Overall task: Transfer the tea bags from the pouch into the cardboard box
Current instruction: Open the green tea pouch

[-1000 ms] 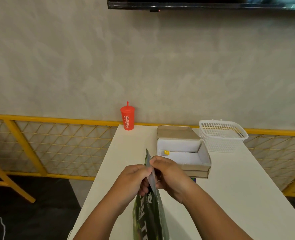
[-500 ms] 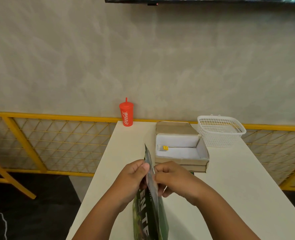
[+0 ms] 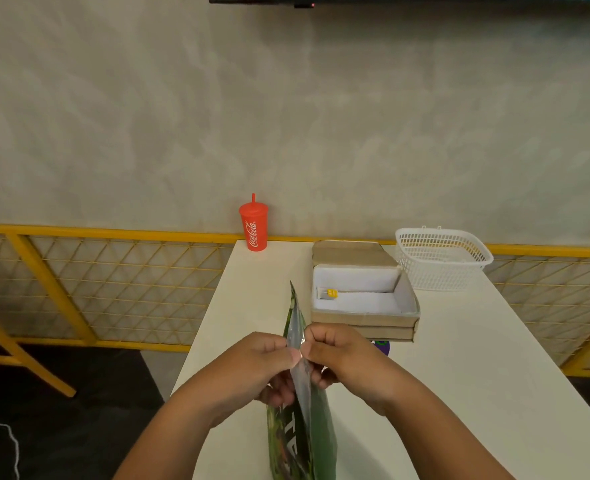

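A green tea pouch (image 3: 312,431) stands upright on the white table (image 3: 477,393) in front of me, its silvery top edge pointing away. My left hand (image 3: 262,368) pinches the left side of the pouch's mouth and my right hand (image 3: 342,355) pinches the right side, the two walls held close together. Behind the hands sits the open cardboard box (image 3: 366,320) with a white lining. One tea bag with a yellow tag (image 3: 329,293) lies in its far left corner. The pouch's contents are hidden.
A red lidded cup (image 3: 253,226) stands at the table's far left corner. A white plastic basket (image 3: 440,258) sits to the right of the box. A small purple object (image 3: 381,345) peeks out below the box's front. A yellow railing (image 3: 79,233) runs behind.
Both hands have shifted slightly along the pouch's top edge, still pinching it. The camera has tilted a little, so the box and cup sit higher in view.
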Demonstrator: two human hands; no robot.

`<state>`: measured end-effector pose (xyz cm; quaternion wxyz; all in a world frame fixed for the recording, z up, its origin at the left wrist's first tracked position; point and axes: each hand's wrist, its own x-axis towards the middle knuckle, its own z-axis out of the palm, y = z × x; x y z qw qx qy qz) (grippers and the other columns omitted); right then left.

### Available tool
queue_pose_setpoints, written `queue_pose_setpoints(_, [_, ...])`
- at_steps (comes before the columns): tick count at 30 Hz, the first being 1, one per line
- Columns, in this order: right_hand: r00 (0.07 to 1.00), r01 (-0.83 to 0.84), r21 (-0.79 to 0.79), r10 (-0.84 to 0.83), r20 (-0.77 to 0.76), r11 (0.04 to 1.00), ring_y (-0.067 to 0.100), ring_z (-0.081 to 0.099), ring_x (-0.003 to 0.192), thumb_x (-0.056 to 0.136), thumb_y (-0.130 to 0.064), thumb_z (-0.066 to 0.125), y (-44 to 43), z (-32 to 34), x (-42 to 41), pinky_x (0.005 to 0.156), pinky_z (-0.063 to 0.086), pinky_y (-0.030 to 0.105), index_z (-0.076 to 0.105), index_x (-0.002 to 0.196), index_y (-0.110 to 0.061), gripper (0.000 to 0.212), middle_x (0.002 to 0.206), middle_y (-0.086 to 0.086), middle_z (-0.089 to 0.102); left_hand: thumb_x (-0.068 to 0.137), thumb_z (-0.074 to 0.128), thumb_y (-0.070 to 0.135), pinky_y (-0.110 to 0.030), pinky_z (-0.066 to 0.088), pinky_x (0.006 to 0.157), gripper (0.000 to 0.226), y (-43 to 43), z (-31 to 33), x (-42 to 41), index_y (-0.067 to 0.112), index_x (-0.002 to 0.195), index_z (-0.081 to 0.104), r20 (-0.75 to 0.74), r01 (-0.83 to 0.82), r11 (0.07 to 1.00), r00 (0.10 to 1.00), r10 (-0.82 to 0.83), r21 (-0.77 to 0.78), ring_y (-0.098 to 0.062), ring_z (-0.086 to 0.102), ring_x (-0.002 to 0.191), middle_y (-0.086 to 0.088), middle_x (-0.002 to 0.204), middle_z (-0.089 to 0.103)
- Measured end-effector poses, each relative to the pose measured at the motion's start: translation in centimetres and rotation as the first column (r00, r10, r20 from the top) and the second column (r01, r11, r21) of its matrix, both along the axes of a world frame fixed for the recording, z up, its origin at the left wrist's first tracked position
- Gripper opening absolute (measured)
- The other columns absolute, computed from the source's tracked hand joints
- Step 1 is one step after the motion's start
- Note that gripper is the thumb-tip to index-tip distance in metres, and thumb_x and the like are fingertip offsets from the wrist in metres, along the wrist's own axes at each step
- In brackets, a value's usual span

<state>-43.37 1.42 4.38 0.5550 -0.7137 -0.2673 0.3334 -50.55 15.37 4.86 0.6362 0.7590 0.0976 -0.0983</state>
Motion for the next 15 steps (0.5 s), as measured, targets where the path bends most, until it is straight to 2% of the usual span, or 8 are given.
queue_pose_setpoints(2, [1.000, 0.002, 0.012, -0.002, -0.026, 1.000, 0.006, 0.048, 0.048, 0.094, -0.005, 0.043, 0.0, 0.0, -0.2, 0.052, 0.042, 0.017, 0.052, 0.064, -0.015, 0.032, 0.051, -0.008, 0.052, 0.095, 0.041, 0.013, -0.019, 0.043, 0.054, 0.038, 0.3, -0.1, -0.2, 0.020, 0.065, 0.064, 0.037, 0.024, 1.000, 0.999, -0.024, -0.007, -0.008, 0.052, 0.055, 0.005, 0.062, 0.063])
queue_pose_setpoints(4, [0.999, 0.013, 0.005, -0.013, -0.034, 1.000, 0.007, 0.049, 0.049, 0.093, -0.006, 0.044, 0.0, 0.4, -0.3, 0.052, 0.043, 0.018, 0.053, 0.066, -0.014, 0.029, 0.053, -0.005, 0.053, 0.096, 0.043, 0.015, -0.018, 0.042, 0.055, 0.033, 0.2, -0.4, -0.3, 0.018, 0.069, 0.063, 0.076, 0.054, 0.998, 0.996, -0.051, -0.025, -0.007, 0.051, 0.056, 0.006, 0.063, 0.063])
queue_pose_setpoints(7, [0.995, -0.002, -0.088, 0.011, 0.099, 0.996, 0.005, 0.052, 0.052, 0.091, -0.013, 0.047, -0.2, 1.1, -0.3, 0.052, 0.044, 0.015, 0.054, 0.073, -0.011, 0.020, 0.059, -0.004, 0.055, 0.092, 0.048, 0.022, -0.019, 0.041, 0.054, 0.027, -0.1, -1.0, -0.2, 0.013, 0.070, 0.061, 0.106, 0.037, 0.998, 0.994, -0.031, -0.055, -0.007, 0.050, 0.053, 0.004, 0.061, 0.061])
queue_pose_setpoints(10, [0.970, -0.046, -0.205, 0.092, 0.223, 0.978, 0.007, 0.055, 0.057, 0.085, -0.023, 0.055, -0.7, 1.3, -0.4, 0.053, 0.044, 0.016, 0.052, 0.071, -0.016, 0.016, 0.061, -0.005, 0.056, 0.094, 0.044, 0.017, -0.021, 0.040, 0.053, 0.033, -0.2, -1.3, 0.0, 0.012, 0.064, 0.055, 0.123, -0.011, 0.997, 0.992, 0.021, -0.082, -0.008, 0.047, 0.049, 0.002, 0.054, 0.054])
queue_pose_setpoints(12, [0.970, -0.077, -0.243, 0.130, 0.208, 0.967, 0.008, 0.056, 0.058, 0.079, -0.027, 0.058, -1.0, 1.1, -0.6, 0.054, 0.044, 0.017, 0.053, 0.070, -0.018, 0.013, 0.062, -0.007, 0.057, 0.094, 0.042, 0.016, -0.021, 0.040, 0.054, 0.035, -0.4, -1.4, 0.1, 0.013, 0.062, 0.054, 0.143, -0.011, 0.997, 0.990, 0.021, -0.070, -0.007, 0.046, 0.049, 0.002, 0.053, 0.053])
queue_pose_setpoints(15, [0.984, -0.123, -0.200, 0.145, 0.103, 0.972, 0.006, 0.055, 0.055, 0.073, -0.027, 0.052, -1.3, 1.2, -0.4, 0.052, 0.043, 0.015, 0.061, 0.075, -0.017, 0.013, 0.060, -0.006, 0.058, 0.095, 0.041, 0.015, -0.020, 0.039, 0.054, 0.033, -0.7, -1.7, 0.4, 0.013, 0.064, 0.053, 0.176, -0.042, 0.998, 0.983, 0.049, -0.039, -0.006, 0.045, 0.050, 0.003, 0.054, 0.053])
